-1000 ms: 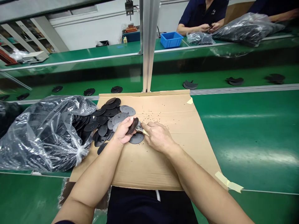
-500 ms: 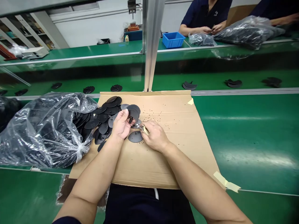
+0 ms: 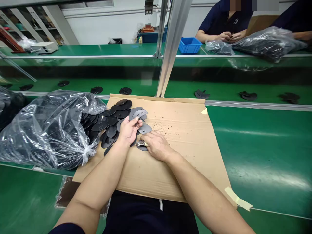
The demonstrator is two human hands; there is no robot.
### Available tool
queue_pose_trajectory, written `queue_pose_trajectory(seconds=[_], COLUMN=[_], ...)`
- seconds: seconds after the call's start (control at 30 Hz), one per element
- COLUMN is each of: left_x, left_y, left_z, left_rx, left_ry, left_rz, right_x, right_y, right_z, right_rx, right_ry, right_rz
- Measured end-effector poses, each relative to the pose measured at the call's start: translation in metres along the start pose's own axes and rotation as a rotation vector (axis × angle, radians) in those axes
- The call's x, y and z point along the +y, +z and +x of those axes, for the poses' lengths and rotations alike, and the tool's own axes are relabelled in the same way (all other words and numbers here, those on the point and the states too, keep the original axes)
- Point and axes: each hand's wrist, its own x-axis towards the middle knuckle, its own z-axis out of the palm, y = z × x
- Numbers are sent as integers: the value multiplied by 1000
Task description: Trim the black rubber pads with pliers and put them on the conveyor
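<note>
My left hand [image 3: 129, 130] is closed on a small fanned stack of dark grey plastic discs [image 3: 137, 113], raised above the cardboard. Lower and to the right, my right hand [image 3: 157, 144] grips small silver clippers [image 3: 141, 143] with a yellowish handle; its fingers partly hide them. The clippers' metal head is over a loose disc [image 3: 142, 148]; whether they touch cannot be made out. Another disc [image 3: 145, 129] lies between my hands. To the left, a pile of black discs [image 3: 116, 113] spreads from a clear plastic bag [image 3: 48, 130].
A cardboard sheet [image 3: 170, 175] covers the bench, with dark specks scattered on it and tape at its right corners. Beyond a metal post [image 3: 170, 48], small disc stacks [image 3: 201, 94] lie along a green surface. A blue bin [image 3: 190, 45] and a person's hands [image 3: 230, 36] are at the back.
My right hand has lowered and moved slightly left with the clippers, toward the loose disc. The discs in my left hand have tilted and now show as a fan. The camera view has shifted.
</note>
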Motion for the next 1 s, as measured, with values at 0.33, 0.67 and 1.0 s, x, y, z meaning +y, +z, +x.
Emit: queue_pose_trajectory(seconds=[0.33, 0.67, 1.0], left_x=[-10, -11, -13], left_y=[0, 3, 2], left_z=[-8, -8, -8], left_rx=[-151, -87, -113], left_ry=[-54, -23, -12], left_rz=[124, 132, 142], right_x=[26, 6, 12], right_y=[-16, -10, -20], right_z=[-15, -3, -13], right_rx=[342, -12, -13], right_ry=[360, 262, 337], right_rz=[518, -40, 21])
